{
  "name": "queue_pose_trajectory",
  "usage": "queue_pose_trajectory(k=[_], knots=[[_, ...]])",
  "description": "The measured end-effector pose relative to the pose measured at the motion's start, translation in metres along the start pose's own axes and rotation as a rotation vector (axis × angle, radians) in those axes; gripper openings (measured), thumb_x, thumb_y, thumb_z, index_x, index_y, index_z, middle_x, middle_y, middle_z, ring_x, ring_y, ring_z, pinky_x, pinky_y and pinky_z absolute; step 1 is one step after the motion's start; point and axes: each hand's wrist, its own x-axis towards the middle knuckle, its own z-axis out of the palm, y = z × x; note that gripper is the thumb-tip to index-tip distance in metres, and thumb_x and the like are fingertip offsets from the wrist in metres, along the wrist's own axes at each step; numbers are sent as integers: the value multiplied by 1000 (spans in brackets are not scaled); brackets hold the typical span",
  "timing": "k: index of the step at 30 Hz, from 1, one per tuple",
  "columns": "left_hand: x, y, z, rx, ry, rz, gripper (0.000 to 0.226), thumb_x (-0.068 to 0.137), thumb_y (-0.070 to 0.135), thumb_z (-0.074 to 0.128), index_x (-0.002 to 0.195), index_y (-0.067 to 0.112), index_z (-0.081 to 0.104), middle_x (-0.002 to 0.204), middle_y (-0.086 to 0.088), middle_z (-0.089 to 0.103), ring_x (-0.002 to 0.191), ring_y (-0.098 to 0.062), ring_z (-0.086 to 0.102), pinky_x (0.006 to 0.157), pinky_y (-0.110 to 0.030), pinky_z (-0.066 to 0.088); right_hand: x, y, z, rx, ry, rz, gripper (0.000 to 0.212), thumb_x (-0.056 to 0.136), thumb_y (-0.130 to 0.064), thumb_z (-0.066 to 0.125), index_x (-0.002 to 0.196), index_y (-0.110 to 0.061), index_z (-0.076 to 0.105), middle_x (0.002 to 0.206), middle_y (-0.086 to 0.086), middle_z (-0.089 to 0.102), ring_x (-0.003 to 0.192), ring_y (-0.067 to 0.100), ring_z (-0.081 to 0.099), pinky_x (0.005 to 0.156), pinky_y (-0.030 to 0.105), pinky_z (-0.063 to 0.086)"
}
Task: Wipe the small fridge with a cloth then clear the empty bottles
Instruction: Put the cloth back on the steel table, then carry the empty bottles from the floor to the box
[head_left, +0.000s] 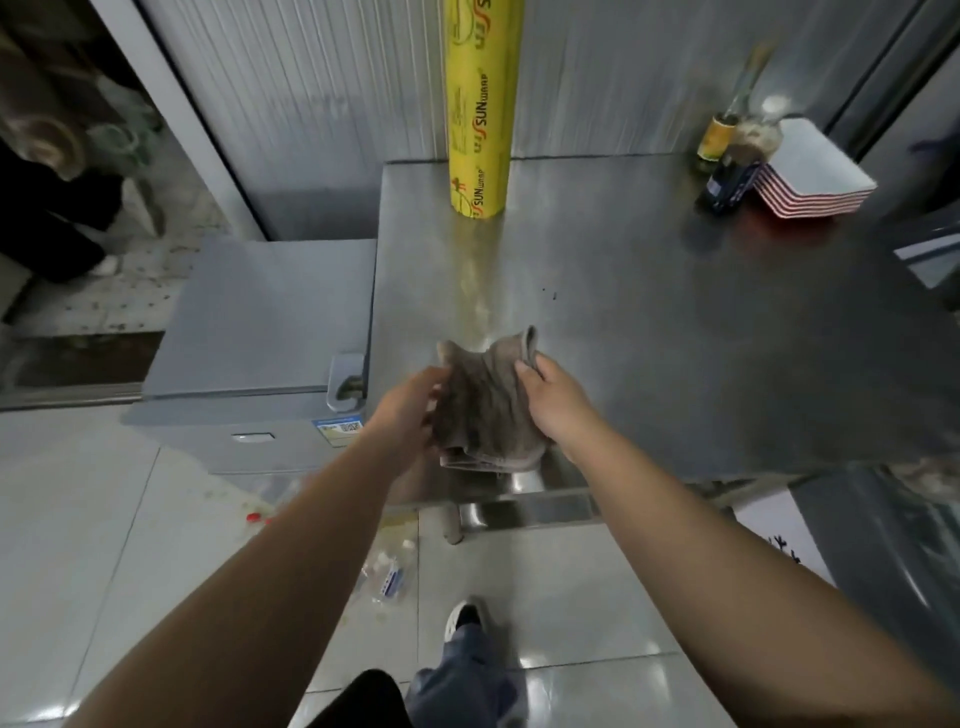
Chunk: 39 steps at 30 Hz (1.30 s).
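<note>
A grey-brown cloth (485, 400) is held bunched between both my hands at the near edge of the steel table (675, 322). My left hand (410, 410) grips its left side and my right hand (550, 405) grips its right side. The small grey fridge (260, 322) stands low to the left of the table, its lid shut and a handle at the lid's near right corner. Clear plastic bottles (387, 571) lie on the tiled floor below the table's front, and one with a red cap (254, 517) lies by the fridge's base.
A tall yellow roll of wrap (480, 109) stands at the table's back. Two glass bottles (727, 161) and a stack of red-and-white paper trays (815, 176) sit at the back right. Another person stands at far left. My own foot (465, 618) is on the floor below.
</note>
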Motion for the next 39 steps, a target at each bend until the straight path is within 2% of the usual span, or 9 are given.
queue_pose_trajectory(k=[6, 9, 11, 13, 17, 20, 24, 29, 39], knots=[[23, -4, 2, 73, 55, -40, 16, 89, 22, 48, 97, 9, 54, 80, -4, 52, 70, -16, 51, 66, -27, 43, 17, 24, 1, -67, 47, 76, 33, 102, -25, 34, 125, -12, 54, 121, 9, 58, 112, 25, 52, 81, 22, 33], [20, -15, 2, 84, 90, -72, 28, 87, 24, 48, 106, 5, 57, 99, -12, 55, 93, -27, 54, 87, -37, 45, 12, 36, -5, -18, 79, 164, 36, 101, -30, 37, 131, -12, 46, 121, 6, 51, 111, 31, 52, 80, 35, 46], [9, -22, 2, 56, 116, -90, 22, 87, 23, 49, 99, 6, 57, 105, -13, 56, 102, -29, 54, 95, -39, 43, 0, 41, -12, 114, 43, 303, 42, 99, -35, 40, 138, -20, 37, 123, 2, 42, 100, 32, 53, 67, 45, 55], [-6, -32, 2, 14, 151, -99, 14, 86, 22, 50, 91, 10, 56, 106, -14, 56, 104, -29, 55, 96, -41, 45, -12, 48, -17, 174, 26, 347, 44, 98, -38, 41, 138, -22, 35, 124, 5, 44, 87, 28, 59, 58, 42, 57], [-47, -62, 4, -12, 206, -21, 10, 88, 20, 47, 80, 16, 51, 84, -6, 47, 78, -20, 50, 75, -35, 45, -45, 69, -22, 242, 9, 296, 42, 97, -38, 42, 133, -17, 40, 104, 6, 48, 68, 21, 58, 46, 34, 54], [-82, -88, 4, -40, 262, 1, 7, 89, 21, 50, 85, 16, 49, 84, -4, 46, 86, -22, 51, 82, -37, 44, -82, 82, -25, 331, -18, 307, 29, 98, -34, 43, 122, -18, 43, 94, 6, 46, 62, 19, 55, 36, 23, 47], [-124, -112, -4, -63, 270, 37, 9, 91, 20, 49, 83, 16, 51, 87, -5, 50, 80, -21, 54, 71, -32, 46, -125, 93, -19, 337, -23, 282, 28, 98, -33, 44, 121, -17, 46, 93, 5, 49, 58, 17, 55, 42, 25, 47], [-164, -139, -43, -62, 282, 84, 11, 93, 17, 47, 93, 12, 57, 86, -8, 58, 81, -22, 57, 74, -32, 47, -166, 92, 15, 225, -59, 219, 36, 97, -31, 46, 126, -10, 45, 89, 4, 52, 55, 17, 55, 48, 25, 49], [-193, -180, -205, 21, 364, 89, 7, 93, 16, 46, 94, 14, 53, 75, -2, 54, 66, -15, 52, 62, -25, 40, -235, 69, 165, 148, -53, 244, 16, 97, -29, 46, 98, -13, 47, 77, 3, 52, 51, 17, 52, 49, 24, 44]])
